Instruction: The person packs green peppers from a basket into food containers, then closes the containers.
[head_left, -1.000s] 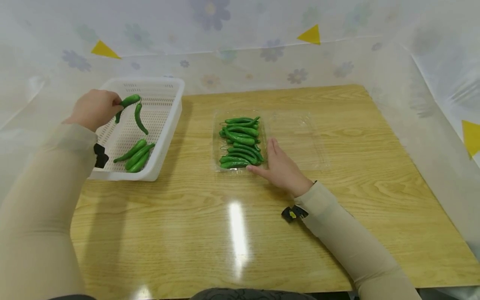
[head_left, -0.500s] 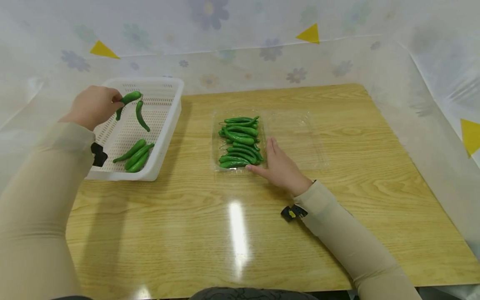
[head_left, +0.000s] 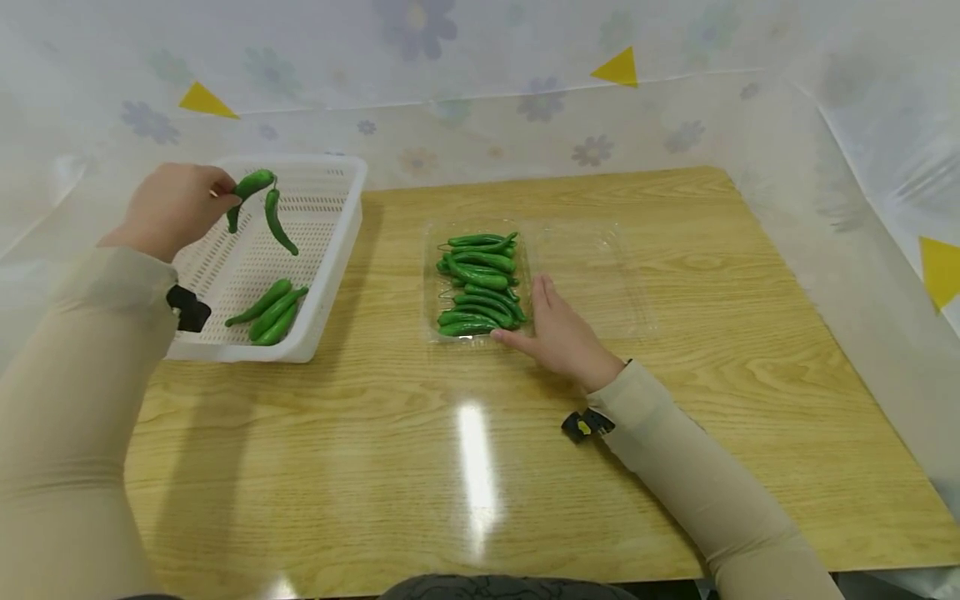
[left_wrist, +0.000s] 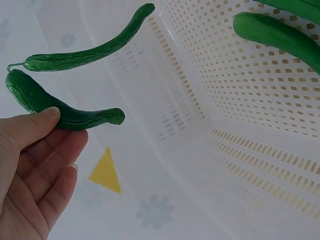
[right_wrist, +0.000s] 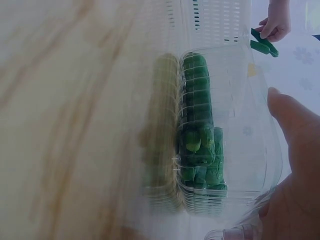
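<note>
My left hand [head_left: 171, 208] is above the white basket and pinches a green chili pepper [head_left: 253, 183] between thumb and fingers. From a thin string at that pepper's end hangs a second chili pepper [head_left: 276, 223]; the left wrist view shows both, the curved held pepper [left_wrist: 30, 92] and the longer pepper [left_wrist: 90, 59]. On the table's middle, a clear plastic box [head_left: 431, 287] contains several green peppers [head_left: 483, 282] in a stack of rows. My right hand [head_left: 572, 343] touches the box's right side, its fingers straight and its thumb at the near corner.
Inside the white perforated basket [head_left: 333, 267], three green peppers [head_left: 273, 315] lie near the front. The box's clear lid [head_left: 596, 283] is folded out flat to the right on the wooden table [head_left: 360, 467]. Patterned sheeting [head_left: 465, 133] with yellow triangles surrounds the table.
My left hand has moved slightly up and to the left, carrying the two joined chili peppers with it. My right hand and the box stay where they were.
</note>
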